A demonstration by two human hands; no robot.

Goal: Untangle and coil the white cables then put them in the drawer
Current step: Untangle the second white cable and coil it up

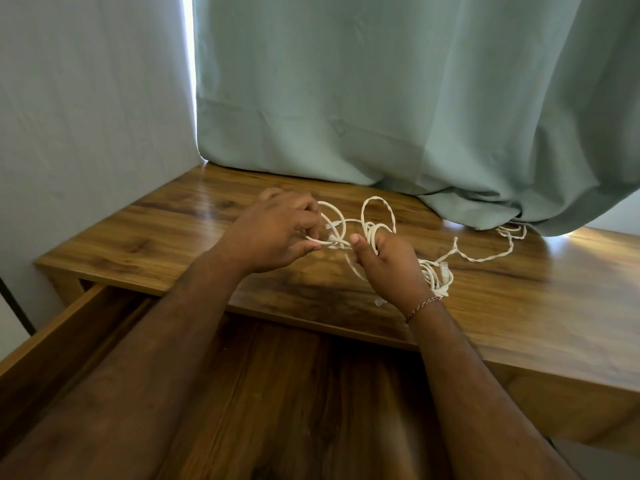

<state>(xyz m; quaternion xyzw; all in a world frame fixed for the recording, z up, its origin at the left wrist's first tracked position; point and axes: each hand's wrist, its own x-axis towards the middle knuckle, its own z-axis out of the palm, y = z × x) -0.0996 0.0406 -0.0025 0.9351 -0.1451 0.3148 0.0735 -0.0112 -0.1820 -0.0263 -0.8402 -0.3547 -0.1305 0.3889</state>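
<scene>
White tangled cables (377,233) are held above the glossy wooden desk (519,306), pinched by the left hand (273,233), looped bundle gripped in the right hand (388,265), their twisted tail running rightward towards the green curtain (381,98).

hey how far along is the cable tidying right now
Done: the drawer is pulled open, and it holds no cables. In hand: the right hand grips a partial coil while the left hand works loops of the white cables. Left: the twisted stretch trailing toward the curtain, then stowing.
</scene>
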